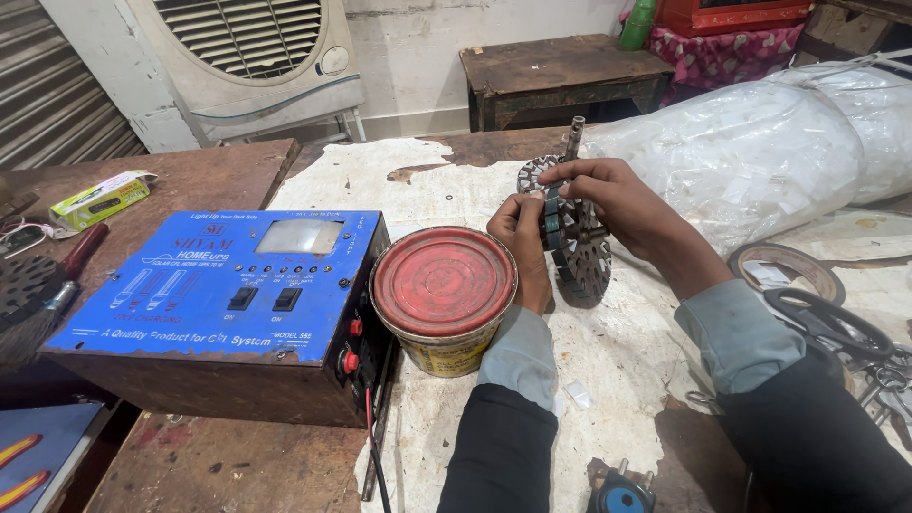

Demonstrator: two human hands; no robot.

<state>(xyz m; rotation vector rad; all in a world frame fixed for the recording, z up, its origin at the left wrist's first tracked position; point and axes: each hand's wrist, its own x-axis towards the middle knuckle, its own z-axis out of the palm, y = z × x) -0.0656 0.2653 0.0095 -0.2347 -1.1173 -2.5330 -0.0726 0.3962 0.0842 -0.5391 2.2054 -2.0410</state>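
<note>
Both my hands hold a round slotted metal motor core with a shaft sticking up at its top, standing on edge on a worn white-covered table. My left hand pinches its near rim with thumb and fingers. My right hand reaches over the top and grips the core's upper edge. A red-lidded tin can stands just left of my left wrist.
A blue metal box with switches and a small window sits at left. A large plastic-wrapped bundle lies at right. Scissors and a tape ring lie near my right forearm. A brush and small carton lie far left.
</note>
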